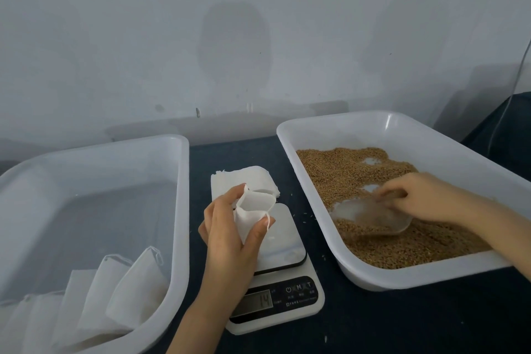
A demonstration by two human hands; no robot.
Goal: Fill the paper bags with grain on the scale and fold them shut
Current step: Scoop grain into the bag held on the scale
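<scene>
While left hand (227,234) holds bag (250,210), scale (287,241) beneath, grain tray (373,282) beside

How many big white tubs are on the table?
2. The left tub has white bags lying in it. The right tub holds the grain. The scale stands between them. No other tub seems hidden.

Scale (275,304) hemmed by left tub (184,210), grain tub (313,195) — narrow gaps between; bag stack (241,178) close behind
</scene>
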